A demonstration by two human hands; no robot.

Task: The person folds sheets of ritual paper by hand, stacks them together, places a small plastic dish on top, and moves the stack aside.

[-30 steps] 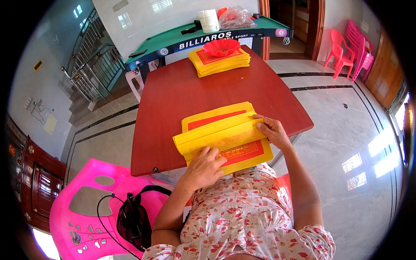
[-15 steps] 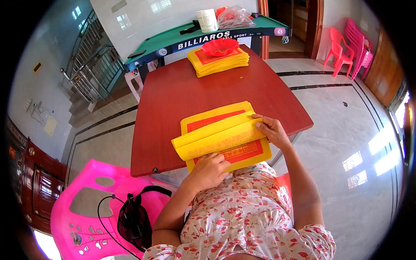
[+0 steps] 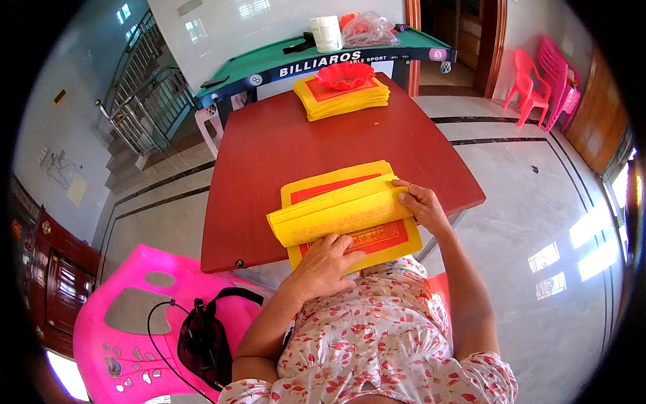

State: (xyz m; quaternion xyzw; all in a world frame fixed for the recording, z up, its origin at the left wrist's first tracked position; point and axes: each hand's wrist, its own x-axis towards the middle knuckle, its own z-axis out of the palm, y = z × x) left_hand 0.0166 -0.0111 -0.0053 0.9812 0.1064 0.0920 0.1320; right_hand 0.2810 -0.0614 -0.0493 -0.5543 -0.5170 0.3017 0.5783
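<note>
Yellow sheets with red printed panels lie at the near edge of the red table. Across them runs a folded yellow paper bundle. My right hand pinches the bundle's right end between thumb and fingers. My left hand rests at the lower edge of the bundle on the printed panel, its fingers apart and the thumb pointing right. Farther back on the table sits a thick stack of yellow sheets with a red scalloped dish on top.
Behind the red table stands a billiard table holding a white tub and a plastic bag. At lower left, a black bag lies on a pink chair. More chairs stand back right.
My left hand has shifted slightly right and down, and its fingers have spread from a more curled pose. The bundle's lower flap lies a little lower. My right hand keeps its hold.
</note>
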